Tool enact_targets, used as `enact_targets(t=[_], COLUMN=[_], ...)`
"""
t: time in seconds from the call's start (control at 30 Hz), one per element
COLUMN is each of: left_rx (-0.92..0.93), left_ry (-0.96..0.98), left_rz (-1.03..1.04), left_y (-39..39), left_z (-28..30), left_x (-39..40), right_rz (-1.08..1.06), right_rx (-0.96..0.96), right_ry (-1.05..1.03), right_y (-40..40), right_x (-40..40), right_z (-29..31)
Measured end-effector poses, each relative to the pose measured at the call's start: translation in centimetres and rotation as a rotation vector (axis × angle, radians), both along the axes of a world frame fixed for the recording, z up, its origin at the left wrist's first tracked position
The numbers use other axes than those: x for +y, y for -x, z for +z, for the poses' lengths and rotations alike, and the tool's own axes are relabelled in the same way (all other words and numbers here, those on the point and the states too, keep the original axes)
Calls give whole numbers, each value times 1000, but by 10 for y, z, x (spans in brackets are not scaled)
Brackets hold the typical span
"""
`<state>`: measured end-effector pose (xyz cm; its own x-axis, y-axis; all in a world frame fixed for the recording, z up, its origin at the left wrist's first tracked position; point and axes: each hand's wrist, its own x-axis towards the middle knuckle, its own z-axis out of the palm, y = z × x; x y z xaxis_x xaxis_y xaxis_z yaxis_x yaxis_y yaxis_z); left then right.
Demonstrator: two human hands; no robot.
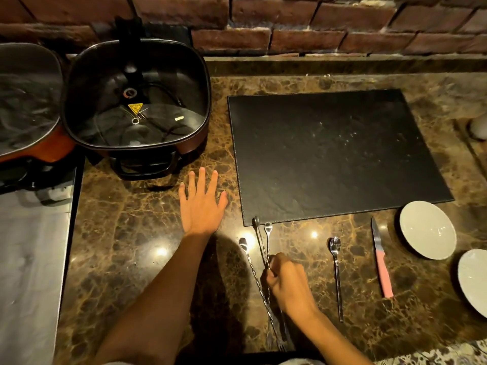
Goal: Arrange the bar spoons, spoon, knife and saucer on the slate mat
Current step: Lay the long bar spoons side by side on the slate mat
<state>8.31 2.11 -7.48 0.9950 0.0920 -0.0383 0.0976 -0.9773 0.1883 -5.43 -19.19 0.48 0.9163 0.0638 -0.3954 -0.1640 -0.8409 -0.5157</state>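
From the head camera, my right hand [286, 281] pinches the long twisted steel bar spoons [263, 248] below the bare black slate mat [340, 156], left hand [201, 204] flat, empty; crossed handles may snag and slip.

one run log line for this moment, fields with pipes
right hand: closed on bar spoons | left hand: flat on counter | slate mat: bare | spoon, knife, saucer: on counter
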Motion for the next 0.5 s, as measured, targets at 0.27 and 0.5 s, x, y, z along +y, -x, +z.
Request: enact_targets(t=[0.27, 0.5], left_rx=[2, -157], left_ry=[0, -32], left_rz=[5, -2], left_y=[-1, 2], left_z=[-2, -14], left_x=[-1, 0], right_rz=[-153, -199], right_rx=[-40, -66], right_ry=[-39, -31], right_y=[-90, -181], right_x=[8, 31], right_z=[4, -1])
